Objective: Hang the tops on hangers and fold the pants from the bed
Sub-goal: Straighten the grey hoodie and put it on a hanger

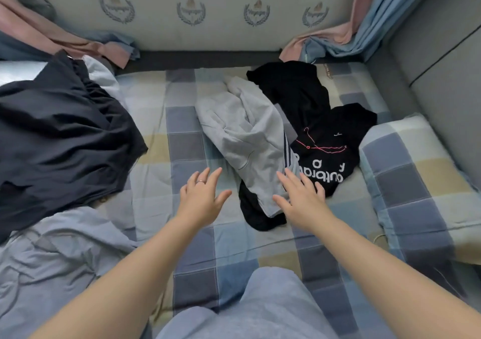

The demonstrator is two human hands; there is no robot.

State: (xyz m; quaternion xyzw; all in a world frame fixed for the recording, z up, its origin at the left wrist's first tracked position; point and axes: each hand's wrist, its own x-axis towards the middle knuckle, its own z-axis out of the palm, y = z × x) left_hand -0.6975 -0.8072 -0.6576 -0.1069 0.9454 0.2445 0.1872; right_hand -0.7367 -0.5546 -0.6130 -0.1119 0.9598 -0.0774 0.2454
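A crumpled heap of clothes lies mid-bed. Its light grey garment (pixel 244 135) with dark side stripes rests on top of a black top (pixel 328 151) printed with white letters and a pink line. My right hand (pixel 299 198) hovers with fingers spread over the near end of the grey garment, holding nothing. My left hand (pixel 201 198), wearing a ring, is spread open above the checked sheet just left of the heap. A large dark navy garment (pixel 59 135) is piled at the left.
The checked bedsheet (pixel 187 255) covers the bed. A checked pillow (pixel 421 182) lies at the right, a light blue blanket (pixel 52 260) at the near left. Pink and blue curtains (pixel 364 18) hang in the back corners. A grey padded wall (pixel 442 65) borders the right.
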